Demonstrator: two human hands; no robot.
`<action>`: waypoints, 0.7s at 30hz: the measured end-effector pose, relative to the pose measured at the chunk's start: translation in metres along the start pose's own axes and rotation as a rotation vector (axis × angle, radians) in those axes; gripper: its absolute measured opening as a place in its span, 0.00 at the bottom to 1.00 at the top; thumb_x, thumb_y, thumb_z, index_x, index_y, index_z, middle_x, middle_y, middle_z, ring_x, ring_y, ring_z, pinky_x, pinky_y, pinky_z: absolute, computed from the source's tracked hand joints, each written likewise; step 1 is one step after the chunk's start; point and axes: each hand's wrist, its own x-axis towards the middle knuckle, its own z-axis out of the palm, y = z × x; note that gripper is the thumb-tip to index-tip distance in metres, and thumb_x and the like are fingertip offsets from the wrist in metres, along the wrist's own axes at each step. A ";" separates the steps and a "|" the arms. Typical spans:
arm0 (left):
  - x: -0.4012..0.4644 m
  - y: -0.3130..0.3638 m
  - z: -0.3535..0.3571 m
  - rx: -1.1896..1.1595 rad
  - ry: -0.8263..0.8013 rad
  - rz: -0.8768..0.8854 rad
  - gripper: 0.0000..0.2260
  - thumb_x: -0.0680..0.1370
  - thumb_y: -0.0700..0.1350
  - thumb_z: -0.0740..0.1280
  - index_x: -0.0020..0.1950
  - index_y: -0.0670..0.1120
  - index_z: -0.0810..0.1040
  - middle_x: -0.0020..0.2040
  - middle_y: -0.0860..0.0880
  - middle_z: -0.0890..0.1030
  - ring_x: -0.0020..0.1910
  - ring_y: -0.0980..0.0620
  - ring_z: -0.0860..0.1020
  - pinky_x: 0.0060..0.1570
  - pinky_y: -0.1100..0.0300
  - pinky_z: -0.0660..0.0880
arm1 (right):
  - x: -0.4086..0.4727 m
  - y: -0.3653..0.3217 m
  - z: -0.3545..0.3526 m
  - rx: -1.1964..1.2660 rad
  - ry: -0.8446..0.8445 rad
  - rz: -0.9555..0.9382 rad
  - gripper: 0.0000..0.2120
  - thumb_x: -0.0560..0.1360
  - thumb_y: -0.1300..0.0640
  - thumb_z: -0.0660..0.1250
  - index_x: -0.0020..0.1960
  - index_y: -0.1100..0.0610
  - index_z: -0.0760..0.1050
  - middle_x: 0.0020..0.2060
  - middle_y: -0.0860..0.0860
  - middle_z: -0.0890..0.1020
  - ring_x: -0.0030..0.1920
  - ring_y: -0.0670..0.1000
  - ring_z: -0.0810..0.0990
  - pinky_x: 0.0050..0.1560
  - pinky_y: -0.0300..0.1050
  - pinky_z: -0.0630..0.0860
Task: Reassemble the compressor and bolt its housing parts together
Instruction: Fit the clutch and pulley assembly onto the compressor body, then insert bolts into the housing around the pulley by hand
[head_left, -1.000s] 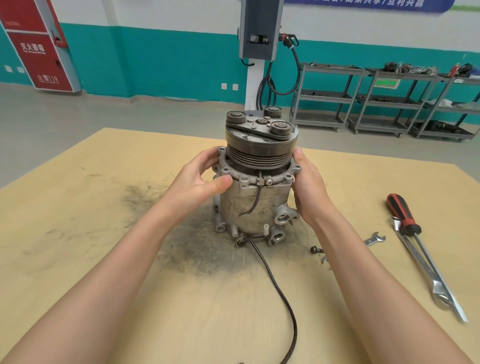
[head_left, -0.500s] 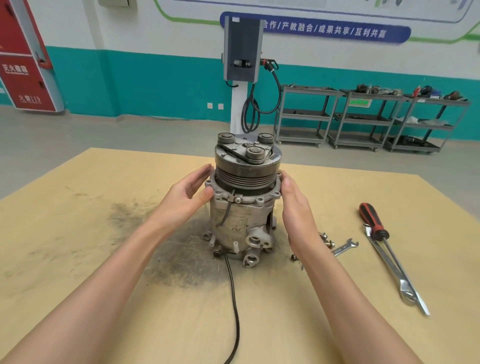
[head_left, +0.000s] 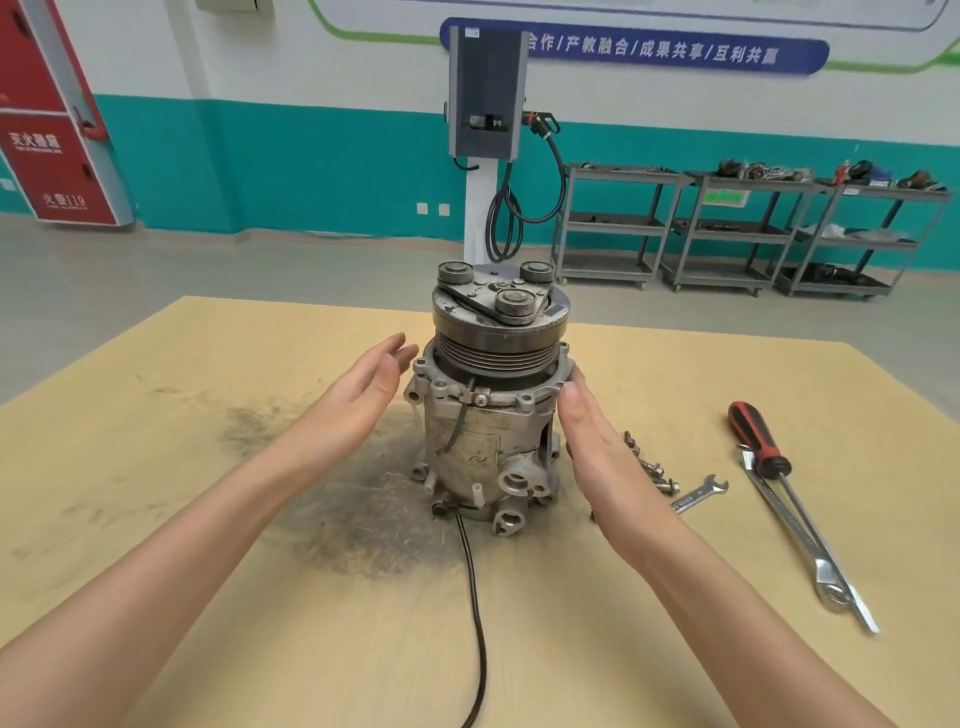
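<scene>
1. Compressor (head_left: 491, 415) stands upright on its end at the middle of the wooden table (head_left: 156, 519), pulley end up, on a dark smudge of grime.
2. Left hand (head_left: 371, 387) hovers just beside the compressor's left flank, fingers straight and relaxed, gripping nothing.
3. Right hand (head_left: 592, 441) lies flat along the right flank, fingers straight; its fingertips reach the upper flange, though contact cannot be told.
4. Black cable (head_left: 475, 613) trails from the compressor's base toward the near edge.
5. Loose bolts (head_left: 652, 467) lie just right of the right hand, a small wrench (head_left: 698, 493) beside them.
6. Red-handled screwdriver (head_left: 763, 447) and a long wrench (head_left: 810, 551) lie farther right.
</scene>
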 end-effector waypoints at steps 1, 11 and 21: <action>0.008 0.004 0.005 -0.013 0.021 -0.013 0.42 0.69 0.76 0.50 0.77 0.54 0.58 0.72 0.62 0.66 0.71 0.63 0.64 0.71 0.58 0.61 | 0.002 -0.003 0.005 -0.007 0.005 -0.003 0.41 0.69 0.27 0.47 0.78 0.40 0.44 0.76 0.34 0.49 0.73 0.34 0.47 0.72 0.40 0.48; 0.045 0.015 0.033 -0.349 0.040 -0.173 0.22 0.82 0.61 0.47 0.54 0.56 0.80 0.59 0.55 0.81 0.65 0.53 0.74 0.73 0.46 0.60 | 0.009 -0.007 0.016 0.035 0.061 -0.003 0.46 0.65 0.21 0.45 0.77 0.39 0.35 0.76 0.37 0.47 0.77 0.44 0.48 0.77 0.53 0.48; 0.019 0.015 0.017 -0.232 0.104 -0.062 0.19 0.78 0.62 0.52 0.62 0.59 0.74 0.61 0.62 0.79 0.62 0.62 0.74 0.68 0.56 0.66 | 0.047 -0.008 0.011 -0.003 -0.040 -0.017 0.42 0.70 0.23 0.43 0.78 0.42 0.53 0.77 0.39 0.57 0.77 0.42 0.53 0.77 0.50 0.50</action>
